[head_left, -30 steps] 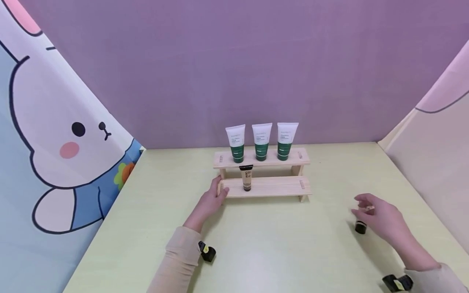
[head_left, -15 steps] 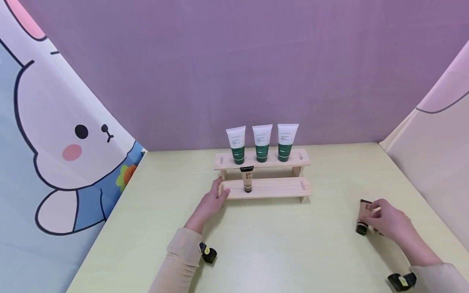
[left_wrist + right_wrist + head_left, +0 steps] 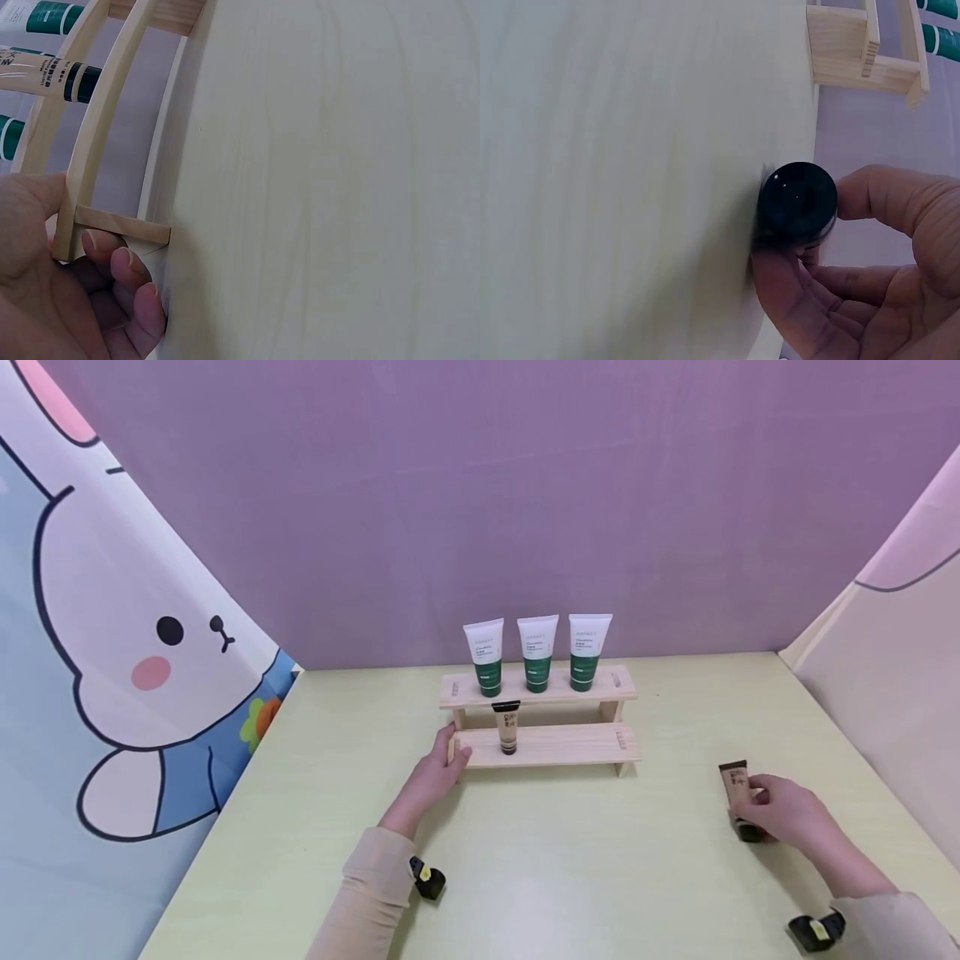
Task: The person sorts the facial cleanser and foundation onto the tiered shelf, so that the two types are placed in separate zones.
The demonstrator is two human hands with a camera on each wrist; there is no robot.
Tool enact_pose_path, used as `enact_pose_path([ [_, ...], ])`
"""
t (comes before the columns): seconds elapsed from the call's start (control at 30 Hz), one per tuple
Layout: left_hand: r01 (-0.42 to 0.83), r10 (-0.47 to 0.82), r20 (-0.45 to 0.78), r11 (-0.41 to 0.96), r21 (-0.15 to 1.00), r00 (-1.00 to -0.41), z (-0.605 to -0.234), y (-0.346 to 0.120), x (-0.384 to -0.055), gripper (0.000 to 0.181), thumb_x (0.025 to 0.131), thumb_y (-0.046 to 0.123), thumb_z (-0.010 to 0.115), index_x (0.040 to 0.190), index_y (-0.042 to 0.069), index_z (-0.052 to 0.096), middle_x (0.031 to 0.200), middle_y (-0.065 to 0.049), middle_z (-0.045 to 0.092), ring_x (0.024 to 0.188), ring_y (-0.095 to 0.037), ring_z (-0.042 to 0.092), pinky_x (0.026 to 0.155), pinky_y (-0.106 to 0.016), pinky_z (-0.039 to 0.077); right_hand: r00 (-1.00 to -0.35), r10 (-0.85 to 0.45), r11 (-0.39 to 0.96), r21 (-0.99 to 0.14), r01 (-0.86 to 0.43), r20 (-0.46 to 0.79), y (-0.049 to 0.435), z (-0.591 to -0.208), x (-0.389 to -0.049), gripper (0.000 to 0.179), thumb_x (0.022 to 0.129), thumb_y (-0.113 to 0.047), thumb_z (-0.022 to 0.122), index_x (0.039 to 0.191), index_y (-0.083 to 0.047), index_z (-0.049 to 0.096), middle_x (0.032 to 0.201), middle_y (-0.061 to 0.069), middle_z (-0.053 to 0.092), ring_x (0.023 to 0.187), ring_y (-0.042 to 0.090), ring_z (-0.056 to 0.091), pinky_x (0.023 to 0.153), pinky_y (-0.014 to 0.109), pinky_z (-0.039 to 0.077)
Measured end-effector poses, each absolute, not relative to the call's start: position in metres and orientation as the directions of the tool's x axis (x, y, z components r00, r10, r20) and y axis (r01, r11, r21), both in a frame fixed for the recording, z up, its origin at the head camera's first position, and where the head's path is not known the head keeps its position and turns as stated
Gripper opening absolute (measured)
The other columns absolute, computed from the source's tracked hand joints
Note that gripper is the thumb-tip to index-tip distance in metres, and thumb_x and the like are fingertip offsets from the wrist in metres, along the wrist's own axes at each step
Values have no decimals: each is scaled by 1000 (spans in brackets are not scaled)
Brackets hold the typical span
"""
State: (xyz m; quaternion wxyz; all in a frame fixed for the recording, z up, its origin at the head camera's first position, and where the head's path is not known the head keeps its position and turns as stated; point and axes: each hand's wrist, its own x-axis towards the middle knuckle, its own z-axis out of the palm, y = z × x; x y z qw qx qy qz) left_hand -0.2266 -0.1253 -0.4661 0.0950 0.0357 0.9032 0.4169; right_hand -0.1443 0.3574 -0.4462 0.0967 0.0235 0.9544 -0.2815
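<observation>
My right hand pinches a beige squeeze tube with black ends, near the table's right side. Its round black cap faces the camera in the right wrist view, between thumb and fingers and close to the tabletop. With my left hand I grip the left end of a two-tier wooden rack, the thumb lying on the lower shelf. A matching beige tube stands cap-down on that shelf, towards the left. On the upper shelf stand three white-and-green tubes: left, middle and right.
The pale wooden table runs back to a purple backdrop. A rabbit-print cloth borders the left side, and a pale cloth borders the right. Black cameras are worn at both wrists.
My right hand first reached over the tube, then took hold of it; the tube has since tilted and shifted slightly left at its top. The left hand keeps its grip on the rack.
</observation>
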Motion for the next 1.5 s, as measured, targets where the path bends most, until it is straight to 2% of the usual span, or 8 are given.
enact_pose_path([
  [0.17,-12,141,-138,652,758,-980,-465,-125,-227,61,103,45,43,155,25,18,146,-27,42,130,-46,42,103,-61,34,-985,-16,835,-545,82,-173,353,-444,-144,58,88,-17,64,125,22,42,90,19,66,63,16,61,58,34,50],
  [0.37,-2,147,-130,653,758,-981,-465,-125,-228,61,103,45,42,155,25,18,146,-27,41,130,-47,42,103,-62,34,-996,-33,808,-589,19,-79,339,-441,-141,55,90,-18,65,130,12,44,89,10,66,65,16,59,55,32,47],
  [0.63,-4,147,-132,655,755,-980,-464,-126,-227,61,103,45,42,155,24,18,146,-27,41,130,-47,42,103,-62,34,-995,-70,760,-642,-101,72,313,-429,-146,51,88,-13,70,130,6,47,96,18,67,75,25,68,57,31,51],
  [1.07,-9,144,-137,657,754,-980,-468,-126,-227,62,103,45,43,155,24,18,146,-27,40,129,-50,41,103,-65,33,-968,-132,662,-708,-246,213,269,-413,-164,50,87,-5,71,130,4,48,103,25,66,83,35,68,69,39,57],
  [1.2,-21,136,-145,652,758,-980,-468,-125,-227,62,103,45,43,155,26,17,147,-26,40,130,-49,41,103,-64,32,-955,-150,627,-722,-293,257,255,-411,-171,49,87,-3,71,130,4,48,104,24,65,88,36,67,73,38,57],
  [1.5,-5,148,-132,646,763,-980,-469,-126,-227,60,103,43,42,155,26,17,147,-26,41,130,-48,41,103,-63,34,-952,-167,517,-799,-306,256,221,-415,-191,44,86,1,72,124,1,50,105,22,64,91,35,67,76,35,57],
])
